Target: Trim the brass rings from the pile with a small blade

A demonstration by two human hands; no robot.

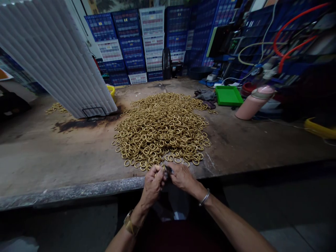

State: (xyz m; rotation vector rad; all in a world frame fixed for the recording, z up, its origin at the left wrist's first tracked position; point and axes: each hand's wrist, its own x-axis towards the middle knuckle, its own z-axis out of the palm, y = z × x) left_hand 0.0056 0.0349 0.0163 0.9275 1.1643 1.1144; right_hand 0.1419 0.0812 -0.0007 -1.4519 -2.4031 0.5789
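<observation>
Many rings [162, 122] lie heaped on the table [86, 161], probably for easy reach, before the left hand [153, 182], fingers curled, contents unclear, and the right hand [182, 177], closed on a dark tool [169, 169].

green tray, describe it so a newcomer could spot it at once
On the workbench, find the heap of golden rings. Right of its far end, between the grey cloth and pink bottle, sits the green tray. Shallow and rectangular, it alone there is bright green.

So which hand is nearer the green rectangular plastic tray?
Right. Your right hand is left of and nearer you than the green tray; your left hand lies farther left.
</observation>
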